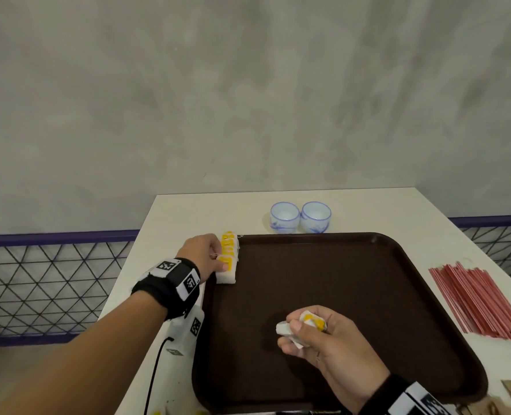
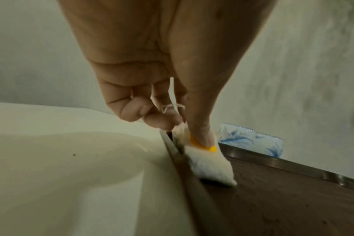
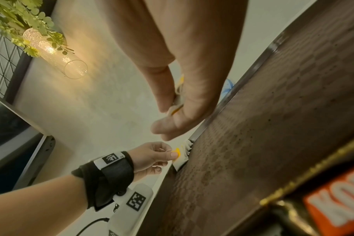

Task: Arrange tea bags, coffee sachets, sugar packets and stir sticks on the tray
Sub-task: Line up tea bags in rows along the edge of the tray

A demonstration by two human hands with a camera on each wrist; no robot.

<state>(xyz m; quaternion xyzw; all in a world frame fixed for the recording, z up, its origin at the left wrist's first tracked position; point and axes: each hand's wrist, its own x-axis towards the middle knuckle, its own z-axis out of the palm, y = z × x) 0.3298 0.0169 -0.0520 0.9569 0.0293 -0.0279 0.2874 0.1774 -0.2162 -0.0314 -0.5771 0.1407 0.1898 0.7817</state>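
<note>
**Tea bags going down the tray's nine o'clock edge**

On the desk (image 1: 398, 211), the tray (image 1: 353, 295) holds a tea-bag row (image 1: 229, 259). Left hand (image 1: 202, 256) fingers pinch the nearest tag; right hand (image 1: 317, 333) clutches spare bags (image 1: 308, 323). Tugging the string could topple the row.

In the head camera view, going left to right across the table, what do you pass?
Left hand → row of tea bags at the tray's left edge → right hand holding tea bags over the tray → red stir sticks on the table right of the tray.
</note>
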